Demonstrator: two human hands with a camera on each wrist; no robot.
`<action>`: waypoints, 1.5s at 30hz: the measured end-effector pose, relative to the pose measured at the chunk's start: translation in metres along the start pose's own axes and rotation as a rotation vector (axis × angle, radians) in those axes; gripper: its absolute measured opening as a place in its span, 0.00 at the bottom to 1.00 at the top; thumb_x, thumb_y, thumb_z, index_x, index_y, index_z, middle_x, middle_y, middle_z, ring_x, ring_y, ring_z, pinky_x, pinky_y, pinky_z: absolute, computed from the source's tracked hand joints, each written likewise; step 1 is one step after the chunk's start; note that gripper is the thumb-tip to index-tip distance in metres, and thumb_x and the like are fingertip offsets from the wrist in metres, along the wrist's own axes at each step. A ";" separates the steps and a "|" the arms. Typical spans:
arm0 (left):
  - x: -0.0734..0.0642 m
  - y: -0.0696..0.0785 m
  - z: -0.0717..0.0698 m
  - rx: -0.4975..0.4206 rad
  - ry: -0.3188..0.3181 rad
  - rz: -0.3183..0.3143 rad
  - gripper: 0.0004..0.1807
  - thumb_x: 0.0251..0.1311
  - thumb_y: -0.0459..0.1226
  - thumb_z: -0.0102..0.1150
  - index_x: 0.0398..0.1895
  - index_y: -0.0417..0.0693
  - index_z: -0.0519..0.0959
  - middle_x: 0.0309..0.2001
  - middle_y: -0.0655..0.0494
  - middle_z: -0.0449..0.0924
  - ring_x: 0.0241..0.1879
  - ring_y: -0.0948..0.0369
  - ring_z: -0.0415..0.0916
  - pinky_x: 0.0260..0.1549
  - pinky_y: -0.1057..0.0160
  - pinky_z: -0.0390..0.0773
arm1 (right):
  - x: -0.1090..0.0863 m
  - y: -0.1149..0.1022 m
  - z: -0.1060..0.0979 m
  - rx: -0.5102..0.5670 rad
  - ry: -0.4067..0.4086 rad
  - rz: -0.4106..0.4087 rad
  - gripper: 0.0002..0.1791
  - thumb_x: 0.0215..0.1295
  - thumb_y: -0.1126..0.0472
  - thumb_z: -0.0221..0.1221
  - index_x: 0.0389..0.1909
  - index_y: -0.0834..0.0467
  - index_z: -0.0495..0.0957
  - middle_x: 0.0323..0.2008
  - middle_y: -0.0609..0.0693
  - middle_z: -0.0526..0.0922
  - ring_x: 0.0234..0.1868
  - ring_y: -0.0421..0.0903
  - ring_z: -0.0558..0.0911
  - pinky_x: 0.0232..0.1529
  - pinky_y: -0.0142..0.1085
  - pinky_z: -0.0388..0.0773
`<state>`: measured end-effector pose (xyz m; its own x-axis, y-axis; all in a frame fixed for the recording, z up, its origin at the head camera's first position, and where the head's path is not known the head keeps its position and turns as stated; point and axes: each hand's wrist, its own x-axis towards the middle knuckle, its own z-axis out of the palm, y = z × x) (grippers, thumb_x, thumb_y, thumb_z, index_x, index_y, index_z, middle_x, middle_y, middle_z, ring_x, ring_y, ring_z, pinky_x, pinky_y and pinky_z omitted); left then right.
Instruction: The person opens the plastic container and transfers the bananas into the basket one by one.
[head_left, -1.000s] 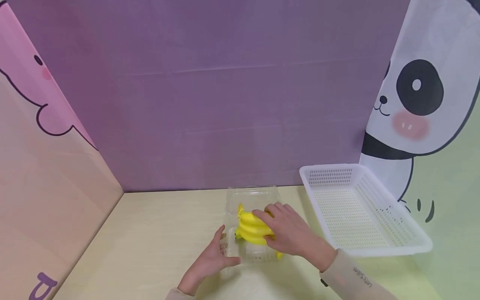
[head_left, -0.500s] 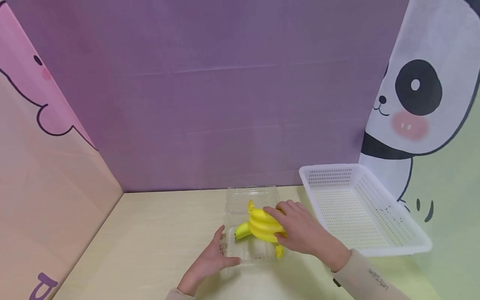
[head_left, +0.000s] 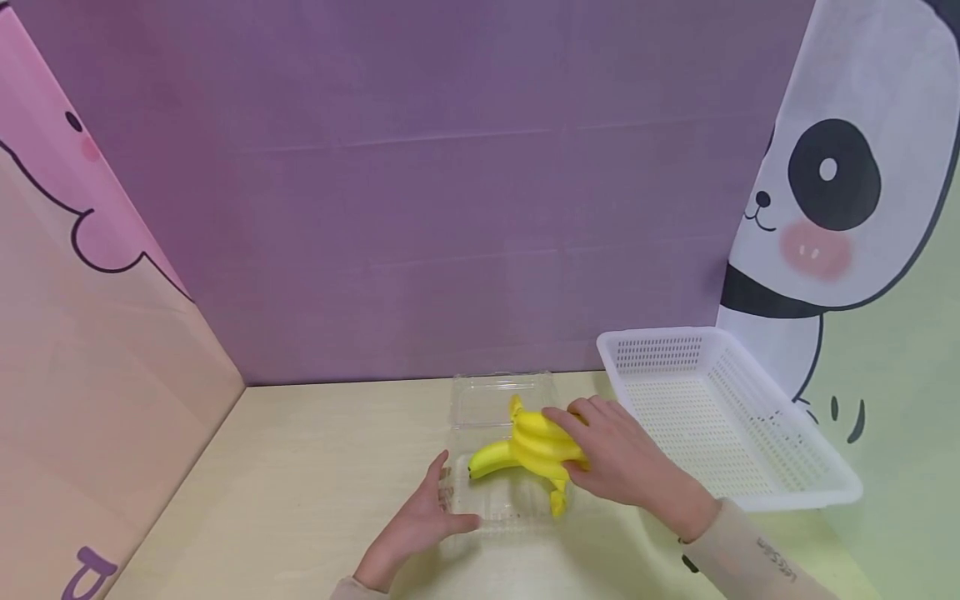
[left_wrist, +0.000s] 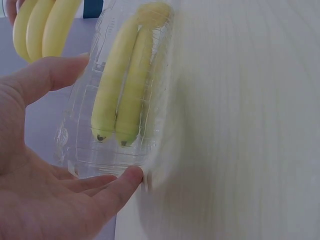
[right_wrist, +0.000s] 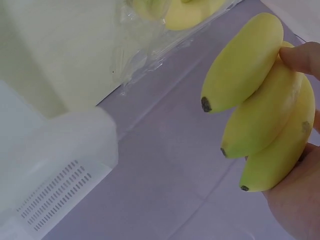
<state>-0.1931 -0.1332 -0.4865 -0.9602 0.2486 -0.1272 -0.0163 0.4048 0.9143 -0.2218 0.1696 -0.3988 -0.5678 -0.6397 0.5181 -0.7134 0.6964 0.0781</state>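
Observation:
My right hand (head_left: 622, 458) grips a bunch of yellow bananas (head_left: 540, 437). Its several fruits, with dark tips, show in the right wrist view (right_wrist: 260, 115). The bunch hangs over the right side of a clear plastic clamshell box (head_left: 480, 502), whose lid (head_left: 498, 400) lies folded back. A second bananas bunch (left_wrist: 111, 95) lies inside the box, partly covered in the head view by the held one. At the box's near left corner, my left hand (head_left: 420, 521) spreads its thumb and fingers (left_wrist: 112, 200) against the plastic.
To the right, close by my right arm, stands a white perforated plastic basket (head_left: 651, 433). The pale wooden table (head_left: 322, 467) is bounded by a purple back wall (head_left: 450, 250) and printed side panels, one with a panda (head_left: 813, 275).
My right hand has moved right and slightly away with the held bananas, uncovering more of the bunch in the box. The left hand has stayed in place.

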 end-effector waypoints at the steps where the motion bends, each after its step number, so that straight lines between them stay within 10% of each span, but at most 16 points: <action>1: 0.000 0.000 0.000 -0.002 0.001 0.001 0.64 0.52 0.40 0.77 0.81 0.39 0.38 0.76 0.27 0.47 0.69 0.30 0.59 0.62 0.32 0.66 | -0.001 0.000 0.000 -0.001 -0.003 0.002 0.37 0.45 0.59 0.76 0.61 0.53 0.77 0.40 0.46 0.76 0.39 0.46 0.73 0.42 0.39 0.75; 45: -0.001 0.003 0.001 -0.019 0.022 0.010 0.65 0.51 0.37 0.78 0.81 0.38 0.39 0.76 0.27 0.49 0.69 0.30 0.59 0.63 0.33 0.66 | -0.025 0.043 -0.029 0.010 0.018 0.159 0.35 0.46 0.61 0.75 0.59 0.59 0.77 0.42 0.52 0.80 0.39 0.51 0.77 0.37 0.44 0.74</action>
<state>-0.1917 -0.1309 -0.4839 -0.9663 0.2328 -0.1097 -0.0117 0.3859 0.9225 -0.2267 0.2247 -0.3834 -0.6662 -0.5159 0.5385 -0.6196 0.7848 -0.0148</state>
